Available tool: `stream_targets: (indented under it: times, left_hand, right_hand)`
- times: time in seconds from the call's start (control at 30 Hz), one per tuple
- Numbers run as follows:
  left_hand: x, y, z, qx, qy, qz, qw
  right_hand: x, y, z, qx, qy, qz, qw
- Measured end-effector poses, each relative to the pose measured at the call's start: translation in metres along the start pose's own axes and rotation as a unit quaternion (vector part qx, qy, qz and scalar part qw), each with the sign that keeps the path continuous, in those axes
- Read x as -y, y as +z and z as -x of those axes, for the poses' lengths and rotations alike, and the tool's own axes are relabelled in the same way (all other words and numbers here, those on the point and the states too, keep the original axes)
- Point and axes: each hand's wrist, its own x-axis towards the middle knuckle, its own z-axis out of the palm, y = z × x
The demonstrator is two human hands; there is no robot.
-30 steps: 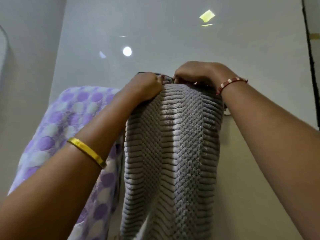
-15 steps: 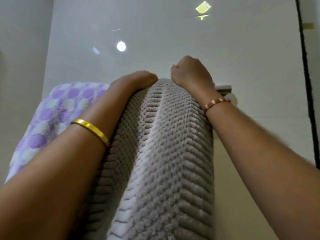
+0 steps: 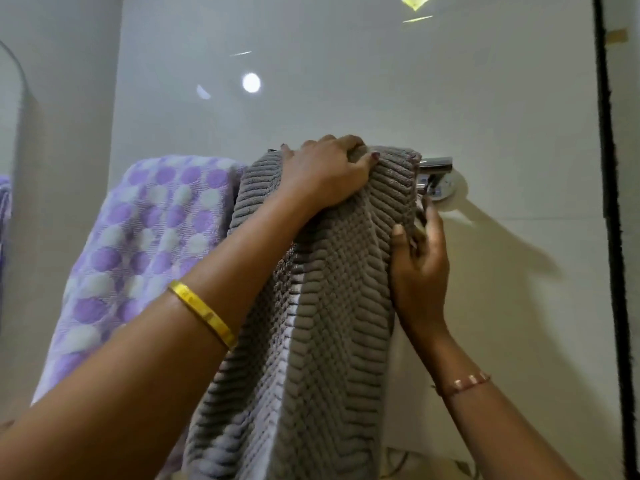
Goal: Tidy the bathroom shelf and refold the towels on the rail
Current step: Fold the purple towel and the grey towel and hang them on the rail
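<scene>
A grey ribbed towel hangs folded over a chrome rail on the white wall. My left hand lies on top of the towel at the rail, its fingers and thumb curled into the fabric. My right hand is lower, at the towel's right edge, with the thumb on the front and the fingers behind it, pinching the edge. To the left, a purple and white dotted towel hangs on the same rail, touching the grey one. The rail's middle is hidden by the towels.
The rail's round wall mount shows just right of the grey towel. A dark vertical strip runs down the wall at the far right. A mirror edge is at the far left.
My right hand has come down from the top of the rail to the towel's right edge. My left hand has shifted right along the top. The rail end is now uncovered.
</scene>
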Motion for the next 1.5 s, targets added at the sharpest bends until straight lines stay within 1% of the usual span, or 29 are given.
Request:
stream_targets:
  times: [0.03,0.07,0.13,0.23,0.33,0.43,0.5,0.6,0.67,0.7,0.77,0.8,0.83,0.87,0.93,0.97,1.03,1.1,1.13,1.2,1.27,1.3,1.37,1.43,1.5]
  left_hand:
    - [0.001,-0.001,-0.002,0.007,-0.004,0.010,1.000]
    - [0.001,-0.003,-0.004,0.013,-0.004,0.025,1.000]
    - [0.002,-0.005,-0.005,0.029,-0.001,0.064,0.998]
    - [0.004,-0.008,-0.010,0.045,-0.005,0.100,0.994]
    - [0.003,-0.007,-0.014,0.048,-0.008,0.100,0.994]
    - [0.001,-0.007,-0.017,0.046,-0.017,0.110,0.993]
    - [0.001,-0.007,-0.018,0.042,-0.023,0.117,0.992]
    - [0.002,-0.004,-0.015,0.023,-0.012,0.107,0.994]
    - [0.005,0.000,-0.013,-0.002,-0.002,0.089,0.996]
    - [0.006,0.003,-0.010,-0.022,0.005,0.073,0.997]
    - [0.008,0.012,-0.005,-0.068,0.020,0.027,0.997]
    - [0.009,0.018,-0.003,-0.088,0.027,0.008,0.996]
    - [0.010,0.023,-0.001,-0.104,0.031,-0.005,0.994]
    - [0.011,0.027,0.001,-0.115,0.034,-0.011,0.993]
    - [0.014,0.032,0.003,-0.133,0.036,-0.015,0.990]
    - [0.015,0.034,0.004,-0.142,0.037,-0.017,0.989]
    - [0.015,0.040,0.007,-0.160,0.040,-0.028,0.986]
    - [0.016,0.046,0.013,-0.171,0.039,-0.039,0.984]
    - [0.016,0.050,0.016,-0.173,0.038,-0.042,0.983]
    - [0.019,0.057,0.025,-0.172,0.039,-0.051,0.983]
    - [0.023,0.064,0.038,-0.175,0.042,-0.061,0.982]
    - [0.025,0.068,0.045,-0.179,0.044,-0.062,0.981]
    - [0.028,0.073,0.059,-0.181,0.043,-0.054,0.981]
    - [0.029,0.077,0.073,-0.172,0.038,-0.044,0.983]
    - [0.029,0.081,0.090,-0.153,0.032,-0.038,0.987]
  right_hand:
    - [0.000,-0.001,-0.005,0.011,0.067,-0.086,0.994]
    - [-0.001,-0.003,-0.011,0.030,0.108,-0.147,0.983]
    - [-0.004,-0.005,-0.022,0.072,0.140,-0.191,0.969]
    - [-0.011,-0.007,-0.022,0.132,0.171,-0.204,0.955]
    - [-0.010,-0.007,-0.021,0.194,0.183,-0.168,0.949]
    - [0.006,-0.008,-0.034,0.236,0.170,-0.088,0.953]
    - [0.012,-0.009,-0.045,0.283,0.169,-0.054,0.943]
    - [0.013,-0.021,-0.039,0.367,0.171,-0.014,0.914]
    - [0.001,-0.031,-0.019,0.385,0.177,0.054,0.904]
    - [-0.003,-0.037,-0.005,0.387,0.191,0.080,0.898]
    - [-0.009,-0.042,0.011,0.355,0.220,0.111,0.902]
    - [-0.009,-0.042,0.014,0.327,0.247,0.098,0.907]
    - [-0.009,-0.040,0.013,0.280,0.262,0.077,0.920]
    - [-0.008,-0.037,0.010,0.241,0.255,0.052,0.935]
    - [-0.005,-0.028,-0.002,0.202,0.227,-0.004,0.953]
    - [-0.003,-0.023,-0.007,0.189,0.223,-0.022,0.956]
    - [-0.002,-0.012,-0.013,0.144,0.256,-0.051,0.955]
    - [-0.001,-0.006,-0.014,0.094,0.277,-0.024,0.956]
    - [-0.002,-0.006,-0.013,0.074,0.267,0.010,0.961]
    - [-0.001,-0.008,-0.012,0.034,0.200,0.095,0.975]
    - [0.010,-0.008,-0.010,-0.001,0.085,0.180,0.980]
    - [0.015,-0.006,-0.010,-0.006,0.017,0.208,0.978]
    - [0.026,0.001,-0.009,0.009,-0.092,0.262,0.961]
    - [0.032,0.008,-0.006,0.044,-0.162,0.324,0.931]
    - [0.031,0.010,0.005,0.090,-0.211,0.388,0.893]
